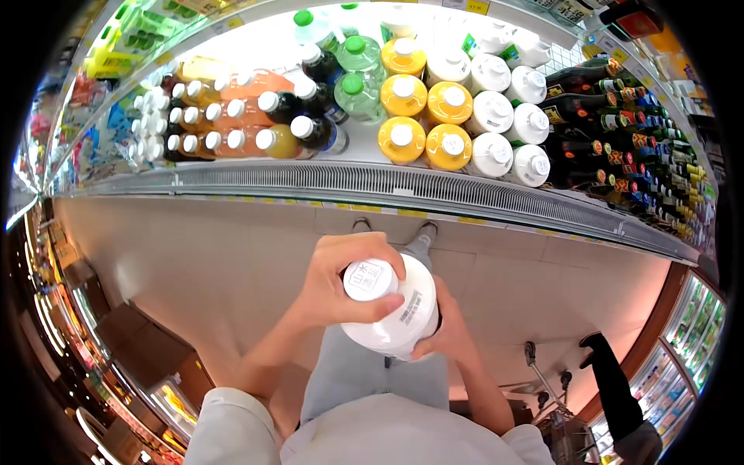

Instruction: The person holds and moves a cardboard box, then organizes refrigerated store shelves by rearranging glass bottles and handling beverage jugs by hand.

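Observation:
A large white bottle (399, 325) with a round white cap (370, 280) is held in front of my body, its top facing the camera. My left hand (341, 279) wraps its thumb and fingers around the cap and neck. On the other side, my right hand (449, 325) grips the bottle's body; some of those fingers are hidden behind it. Printed characters mark the cap, and small dark print shows on the bottle's shoulder.
Ahead runs a chilled shelf with a grey grille edge (387, 180). It carries white bottles (491, 112), yellow bottles (403, 96), green-capped bottles (361, 54) and dark bottles lying down (573, 108). A wheeled cart (558, 418) and another person's dark-clad leg (612, 387) are at right.

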{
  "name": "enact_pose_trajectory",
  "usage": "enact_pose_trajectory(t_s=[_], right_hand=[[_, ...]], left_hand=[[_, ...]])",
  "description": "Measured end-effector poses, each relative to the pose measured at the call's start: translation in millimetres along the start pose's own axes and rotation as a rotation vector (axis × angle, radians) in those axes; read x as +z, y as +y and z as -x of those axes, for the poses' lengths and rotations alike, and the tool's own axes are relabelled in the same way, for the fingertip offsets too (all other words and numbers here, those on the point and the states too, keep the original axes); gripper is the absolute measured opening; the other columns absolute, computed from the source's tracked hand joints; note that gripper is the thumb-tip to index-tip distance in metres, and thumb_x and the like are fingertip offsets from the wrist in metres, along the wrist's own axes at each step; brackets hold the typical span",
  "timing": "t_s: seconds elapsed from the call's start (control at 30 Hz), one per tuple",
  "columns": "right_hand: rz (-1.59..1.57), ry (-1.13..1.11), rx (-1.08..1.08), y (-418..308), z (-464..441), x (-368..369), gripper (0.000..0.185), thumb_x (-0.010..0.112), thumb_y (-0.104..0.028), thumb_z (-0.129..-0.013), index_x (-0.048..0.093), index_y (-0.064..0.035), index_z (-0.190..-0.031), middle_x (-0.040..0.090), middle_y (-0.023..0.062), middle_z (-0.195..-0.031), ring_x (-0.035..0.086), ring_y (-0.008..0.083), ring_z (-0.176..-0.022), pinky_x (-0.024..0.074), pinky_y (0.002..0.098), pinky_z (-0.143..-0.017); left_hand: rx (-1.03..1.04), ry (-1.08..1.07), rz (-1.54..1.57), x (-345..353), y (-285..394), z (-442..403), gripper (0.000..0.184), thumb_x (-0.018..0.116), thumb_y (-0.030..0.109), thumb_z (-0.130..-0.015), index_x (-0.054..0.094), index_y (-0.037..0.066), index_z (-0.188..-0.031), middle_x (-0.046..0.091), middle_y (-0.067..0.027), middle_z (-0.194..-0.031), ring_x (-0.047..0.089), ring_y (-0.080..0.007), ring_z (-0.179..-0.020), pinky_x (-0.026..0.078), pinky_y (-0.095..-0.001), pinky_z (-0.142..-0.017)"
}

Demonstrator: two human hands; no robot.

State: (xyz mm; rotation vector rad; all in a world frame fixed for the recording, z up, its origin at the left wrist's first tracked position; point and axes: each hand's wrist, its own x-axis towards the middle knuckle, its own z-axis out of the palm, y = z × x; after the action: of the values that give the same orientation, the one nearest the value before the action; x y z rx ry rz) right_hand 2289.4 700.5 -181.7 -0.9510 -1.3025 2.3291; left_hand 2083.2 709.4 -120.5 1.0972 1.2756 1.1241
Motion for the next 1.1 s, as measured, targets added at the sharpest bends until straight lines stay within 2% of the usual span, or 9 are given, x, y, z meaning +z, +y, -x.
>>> enact_pose_trajectory(t_s=[0.13,0.27,0.3,0.37,0.47,0.67,0.77,1.03,1.1], right_hand=[[-0.205,0.039,0.089,13,-4,-4,0.100,0.083,-0.036,-0.046,0.034,-0.0055,-0.127,0.046,0.0082,-0.117,0.041,0.0200,-0.111,0.0302,0.0326,-0.094],[-0.274,0.108,0.127,31,6,-9,0.100,0.079,-0.046,-0.049,0.034,-0.0034,-0.128,0.045,0.0076,-0.118,0.040,0.0188,-0.111,0.0290,0.0322,-0.094],[-0.308,0.137,0.144,33,9,-9,0.101,0.078,-0.050,-0.050,0.034,-0.0011,-0.127,0.045,0.0081,-0.119,0.040,0.0189,-0.112,0.0290,0.0321,-0.095],[-0.239,0.214,0.174,40,15,-9,0.105,0.077,-0.055,-0.048,0.034,0.0014,-0.126,0.045,0.0097,-0.118,0.042,0.0194,-0.111,0.0305,0.0315,-0.094],[-0.137,0.323,0.221,53,23,-11,0.107,0.073,-0.063,-0.047,0.035,0.0029,-0.123,0.048,0.0099,-0.114,0.045,0.0190,-0.108,0.0338,0.0307,-0.091],[-0.292,0.480,0.196,66,27,-3,0.101,0.070,-0.065,-0.049,0.040,0.0035,-0.116,0.051,0.0078,-0.109,0.049,0.0165,-0.101,0.0394,0.0295,-0.086],[-0.360,0.495,0.184,69,26,-1,0.083,0.067,-0.056,-0.064,0.039,0.0028,-0.115,0.052,0.0080,-0.109,0.049,0.0161,-0.101,0.0401,0.0298,-0.086],[-0.389,0.475,0.084,43,2,-3,0.106,0.067,-0.067,-0.049,0.035,0.0044,-0.120,0.049,0.0089,-0.112,0.048,0.0162,-0.104,0.0399,0.0298,-0.087],[-0.421,0.499,0.096,53,7,-4,0.103,0.065,-0.065,-0.055,0.030,0.0038,-0.123,0.046,0.0100,-0.115,0.046,0.0168,-0.106,0.0396,0.0310,-0.088]], left_hand=[[0.031,-0.088,-0.047,-5,-9,-7,0.017,0.065,0.018,-0.068,0.058,0.004,-0.075,0.055,-0.0037,-0.067,0.050,-0.0118,-0.056,0.038,-0.0238,-0.052],[-0.172,0.318,-0.120,-58,-67,-78,0.025,0.047,0.023,-0.088,0.056,0.000,-0.083,0.048,0.0018,-0.061,0.043,-0.0041,-0.050,0.032,-0.0186,-0.041],[-0.140,0.424,-0.423,-77,-95,-108,0.022,0.054,0.021,-0.084,0.053,-0.001,-0.086,0.046,-0.0003,-0.056,0.047,-0.0098,-0.051,0.037,-0.0227,-0.044],[-0.012,0.411,-1.049,-109,-148,-152,0.045,0.064,0.021,-0.073,0.043,0.001,-0.107,0.050,-0.0167,-0.088,0.053,-0.0288,-0.074,0.045,-0.0364,-0.061],[-0.137,0.102,-1.510,-122,-198,-190,0.073,0.073,0.026,-0.063,0.035,0.011,-0.123,0.043,-0.0161,-0.105,0.048,-0.0351,-0.094,0.047,-0.0384,-0.071],[-0.339,-0.094,-1.611,-111,-208,-226,0.084,0.081,0.031,-0.049,0.037,0.019,-0.120,0.041,-0.0202,-0.110,0.050,-0.0395,-0.097,0.047,-0.0506,-0.068],[-0.302,-0.131,-1.735,-110,-206,-225,0.085,0.082,0.032,-0.047,0.037,0.019,-0.118,0.044,-0.0207,-0.108,0.052,-0.0398,-0.095,0.047,-0.0522,-0.068],[-0.225,-0.190,-1.768,-103,-194,-204,0.089,0.079,0.043,-0.044,0.041,0.018,-0.120,0.049,-0.0181,-0.105,0.056,-0.0310,-0.086,0.032,-0.0502,-0.077],[-0.185,-0.278,-1.789,-94,-198,-185,0.091,0.079,0.046,-0.043,0.041,0.018,-0.120,0.049,-0.0182,-0.105,0.056,-0.0312,-0.086,0.031,-0.0514,-0.079]])
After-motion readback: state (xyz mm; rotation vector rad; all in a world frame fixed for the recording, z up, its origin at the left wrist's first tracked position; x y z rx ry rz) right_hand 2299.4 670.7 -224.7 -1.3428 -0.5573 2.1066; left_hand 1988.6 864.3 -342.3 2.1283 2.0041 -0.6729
